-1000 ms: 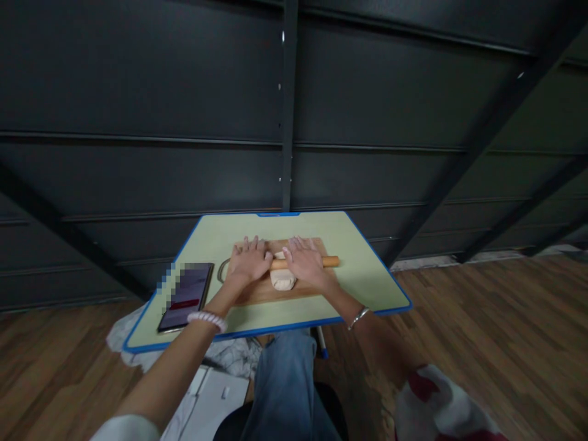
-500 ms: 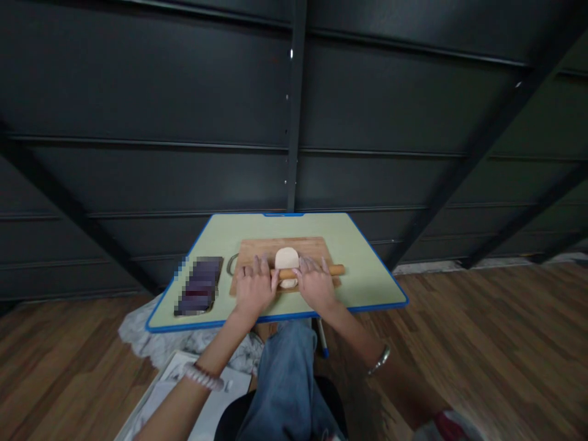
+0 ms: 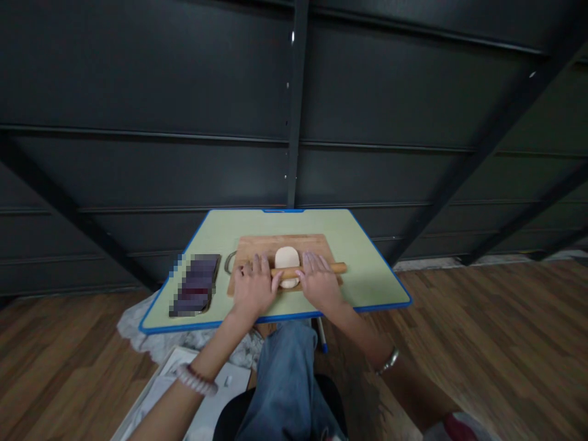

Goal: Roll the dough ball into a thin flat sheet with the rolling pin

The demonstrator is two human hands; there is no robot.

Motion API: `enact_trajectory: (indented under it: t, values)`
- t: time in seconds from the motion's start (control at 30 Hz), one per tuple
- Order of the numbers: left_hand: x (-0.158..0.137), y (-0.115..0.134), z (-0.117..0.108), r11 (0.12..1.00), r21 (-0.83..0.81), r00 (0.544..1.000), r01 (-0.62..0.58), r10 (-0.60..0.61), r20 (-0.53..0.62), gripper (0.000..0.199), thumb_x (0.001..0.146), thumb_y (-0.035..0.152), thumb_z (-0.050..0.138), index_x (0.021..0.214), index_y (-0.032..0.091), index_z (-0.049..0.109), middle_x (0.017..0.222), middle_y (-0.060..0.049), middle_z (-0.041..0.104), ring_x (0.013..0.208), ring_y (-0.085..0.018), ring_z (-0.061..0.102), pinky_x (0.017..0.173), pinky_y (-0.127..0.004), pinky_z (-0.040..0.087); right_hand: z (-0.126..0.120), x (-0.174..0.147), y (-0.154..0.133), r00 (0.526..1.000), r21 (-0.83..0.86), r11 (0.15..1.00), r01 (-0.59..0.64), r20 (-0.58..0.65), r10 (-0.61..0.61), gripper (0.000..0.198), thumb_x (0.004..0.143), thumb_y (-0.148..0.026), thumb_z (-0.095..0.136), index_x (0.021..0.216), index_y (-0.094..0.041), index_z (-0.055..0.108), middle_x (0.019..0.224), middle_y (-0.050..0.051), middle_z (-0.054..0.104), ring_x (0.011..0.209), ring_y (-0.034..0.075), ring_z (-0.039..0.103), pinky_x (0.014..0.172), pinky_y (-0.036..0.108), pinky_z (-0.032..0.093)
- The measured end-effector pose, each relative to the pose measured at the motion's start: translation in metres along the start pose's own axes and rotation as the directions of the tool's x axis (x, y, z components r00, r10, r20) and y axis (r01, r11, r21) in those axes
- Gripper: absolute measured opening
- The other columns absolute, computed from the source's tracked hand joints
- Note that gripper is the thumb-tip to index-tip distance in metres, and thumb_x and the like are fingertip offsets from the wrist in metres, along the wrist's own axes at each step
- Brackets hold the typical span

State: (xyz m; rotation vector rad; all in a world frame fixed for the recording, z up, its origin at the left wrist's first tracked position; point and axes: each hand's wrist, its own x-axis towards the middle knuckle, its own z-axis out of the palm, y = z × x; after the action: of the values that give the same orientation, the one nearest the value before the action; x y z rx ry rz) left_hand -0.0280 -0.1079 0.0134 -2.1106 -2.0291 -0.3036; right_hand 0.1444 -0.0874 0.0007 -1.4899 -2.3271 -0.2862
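Observation:
A wooden rolling pin (image 3: pixel 339 267) lies crosswise over a pale, flattened oval of dough (image 3: pixel 287 256). My left hand (image 3: pixel 255 285) is closed over the pin's left part, its thumb along the near side, and hides that end. On the right, my right hand (image 3: pixel 319 280) presses on the pin with its fingers over the top; the right end sticks out past it. Dough shows both beyond and on the near side of the pin, between my hands. Beneath it all is a wooden cutting board (image 3: pixel 257 244) with a metal loop handle (image 3: pixel 229 262) at its left.
The board rests on a small pale-green table (image 3: pixel 367 278) with a blue rim. A phone (image 3: pixel 196 285), its screen pixelated, lies at the left. Close behind stands a dark panelled wall (image 3: pixel 220 177). Below left are crumpled pale cloth (image 3: pixel 142 324) and a white box (image 3: pixel 229 383).
The view has shifted slightly. My right hand's fingers lie straighter across the rolling pin; both hands stay on it, and the dough looks much the same.

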Motion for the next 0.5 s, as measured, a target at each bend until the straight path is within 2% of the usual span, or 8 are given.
enact_trajectory:
  t: [0.07, 0.13, 0.2, 0.33, 0.43, 0.5]
  values:
    - [0.020, -0.007, 0.000, 0.997, -0.056, 0.995, -0.047, 0.052, 0.087, 0.062, 0.092, 0.051, 0.014, 0.121, 0.012, 0.052, 0.118, -0.018, 0.059, 0.104, -0.032, 0.056, 0.089, -0.048, 0.036, -0.001, 0.014, 0.003, 0.999, 0.025, 1.000, 0.006, 0.048, -0.007, 0.048, 0.096, -0.034, 0.032, 0.130, -0.003, 0.045, 0.131, 0.020, 0.050, 0.124, 0.026, 0.042, 0.107, 0.040, 0.025]
    - [0.040, -0.014, 0.003, 0.992, -0.085, 0.985, -0.092, 0.104, 0.140, 0.060, 0.092, 0.050, 0.011, 0.117, 0.016, 0.055, 0.116, -0.014, 0.061, 0.108, -0.029, 0.054, 0.092, -0.047, 0.034, 0.000, 0.028, 0.007, 0.994, 0.048, 0.999, -0.004, 0.111, -0.001, 0.047, 0.097, -0.037, 0.029, 0.128, -0.007, 0.047, 0.128, 0.018, 0.054, 0.121, 0.024, 0.046, 0.105, 0.037, 0.027]
    - [0.057, -0.020, 0.009, 0.988, -0.095, 0.975, -0.124, 0.139, 0.172, 0.059, 0.093, 0.049, 0.010, 0.121, 0.017, 0.052, 0.127, -0.012, 0.055, 0.120, -0.027, 0.047, 0.100, -0.047, 0.029, 0.002, 0.041, 0.012, 0.986, 0.061, 0.998, -0.023, 0.164, 0.013, 0.049, 0.097, -0.041, 0.026, 0.129, -0.009, 0.047, 0.129, 0.016, 0.053, 0.122, 0.023, 0.045, 0.104, 0.038, 0.029]
    - [0.088, -0.024, 0.019, 0.987, -0.112, 0.947, -0.112, 0.140, 0.288, 0.064, 0.092, 0.052, 0.008, 0.133, 0.016, 0.043, 0.144, -0.012, 0.037, 0.135, -0.025, 0.028, 0.108, -0.049, 0.017, 0.015, 0.067, 0.026, 0.974, 0.097, 0.995, -0.015, 0.225, -0.007, 0.055, 0.097, -0.049, 0.020, 0.133, -0.014, 0.044, 0.139, 0.012, 0.044, 0.132, 0.025, 0.032, 0.106, 0.047, 0.024]
    - [0.110, -0.025, 0.025, 0.979, -0.149, 0.924, -0.137, 0.180, 0.336, 0.068, 0.091, 0.055, 0.008, 0.137, 0.016, 0.038, 0.149, -0.011, 0.028, 0.139, -0.024, 0.018, 0.110, -0.048, 0.015, 0.030, 0.089, 0.035, 0.959, 0.142, 0.988, 0.056, 0.269, -0.093, 0.049, 0.097, -0.046, 0.022, 0.132, -0.020, 0.045, 0.138, 0.008, 0.046, 0.133, 0.022, 0.031, 0.110, 0.045, 0.018]
    - [0.124, -0.025, 0.028, 0.974, -0.169, 0.922, -0.153, 0.202, 0.330, 0.068, 0.090, 0.056, 0.009, 0.138, 0.016, 0.036, 0.151, -0.010, 0.024, 0.141, -0.024, 0.012, 0.111, -0.048, 0.012, 0.039, 0.102, 0.040, 0.946, 0.164, 0.982, 0.094, 0.294, -0.139, 0.045, 0.098, -0.041, 0.023, 0.131, -0.021, 0.047, 0.136, 0.007, 0.049, 0.132, 0.020, 0.034, 0.111, 0.042, 0.016]
